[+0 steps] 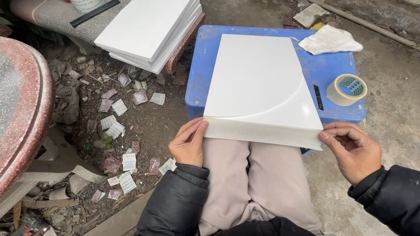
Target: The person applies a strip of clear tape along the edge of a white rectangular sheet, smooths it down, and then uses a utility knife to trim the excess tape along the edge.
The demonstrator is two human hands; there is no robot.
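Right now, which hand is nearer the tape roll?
Right. The right hand pinches the white panel's near right corner, just below the tape roll on the blue stool. The left hand holds the opposite corner, across the panel from it.

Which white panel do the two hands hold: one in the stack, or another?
The single white panel on the blue stool, apart from the stack; both hands pinch its near edge.

A panel (258, 83) lies on the stool (201, 74); tape roll (346, 89) and cloth (329, 40) sit right of it, stacked panels (148, 30) behind-left.
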